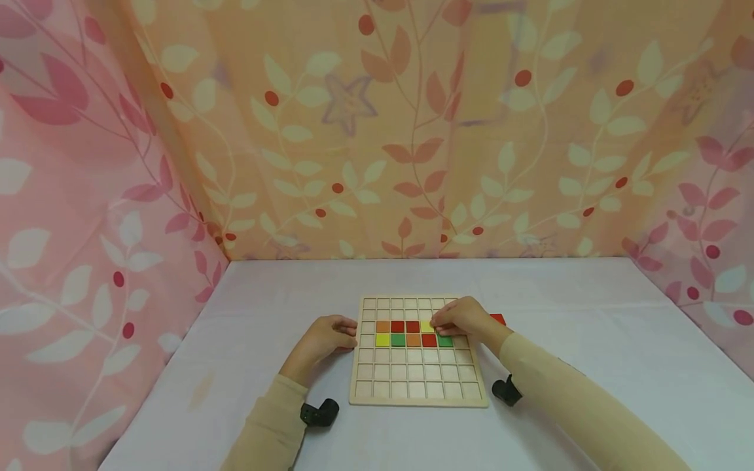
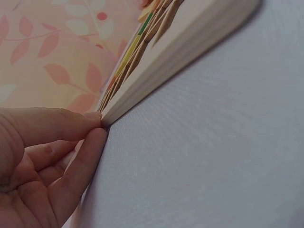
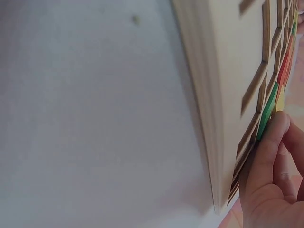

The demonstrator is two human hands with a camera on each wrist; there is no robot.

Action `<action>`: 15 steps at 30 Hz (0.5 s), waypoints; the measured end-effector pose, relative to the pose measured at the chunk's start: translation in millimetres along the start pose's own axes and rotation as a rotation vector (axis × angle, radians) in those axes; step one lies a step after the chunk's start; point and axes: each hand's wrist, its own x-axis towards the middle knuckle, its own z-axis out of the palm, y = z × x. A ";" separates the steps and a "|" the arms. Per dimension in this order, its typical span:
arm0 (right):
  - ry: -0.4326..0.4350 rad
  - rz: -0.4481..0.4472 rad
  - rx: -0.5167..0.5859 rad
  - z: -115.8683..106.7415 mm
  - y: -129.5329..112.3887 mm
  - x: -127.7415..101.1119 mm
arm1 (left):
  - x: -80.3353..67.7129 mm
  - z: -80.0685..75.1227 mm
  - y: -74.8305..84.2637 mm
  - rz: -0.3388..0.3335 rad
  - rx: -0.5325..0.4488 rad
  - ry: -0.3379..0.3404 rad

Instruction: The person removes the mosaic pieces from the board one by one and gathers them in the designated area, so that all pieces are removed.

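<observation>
A square wooden grid board [image 1: 415, 390] lies flat on the white table. My left hand [image 1: 330, 337] is at its left side, with thumb and fingertip pinching the edge in the left wrist view. Over the board's upper right, my right hand [image 1: 465, 317] has its fingertips on a yellow tile [image 1: 426, 326], at the right end of a row with an orange tile [image 1: 383, 326] and two red tiles. The row nearer me holds a yellow tile [image 1: 383, 339], a green tile [image 1: 397, 339], an orange tile [image 1: 413, 340], a red tile [image 1: 429, 340] and another green tile [image 1: 445, 341].
Something red [image 1: 498, 318] shows on the table behind my right wrist, mostly hidden. Black devices are strapped at the left wrist [image 1: 320, 413] and right wrist [image 1: 506, 390]. Patterned cloth [image 1: 377, 163] stands along the table's back and sides.
</observation>
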 end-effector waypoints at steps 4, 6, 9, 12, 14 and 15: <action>0.022 -0.013 -0.001 2.2 -0.4 -0.2 | -0.6 -0.9 0.6 0.004 0.003 0.001; 0.021 -0.026 0.013 2.5 -0.1 -0.5 | -1.3 -1.1 1.2 0.003 0.000 0.000; 0.013 -0.050 0.034 2.5 -0.2 -1.7 | -2.1 -1.0 2.0 0.005 0.004 -0.002; 0.002 -0.068 0.043 2.1 -0.3 -3.0 | -2.8 -0.4 2.9 0.004 0.005 -0.003; -0.002 -0.069 0.035 2.1 -0.4 -2.8 | -2.7 -0.1 3.0 0.004 0.004 -0.001; -0.004 -0.066 0.023 2.2 -0.6 -2.5 | -2.5 0.1 2.8 0.004 0.001 -0.001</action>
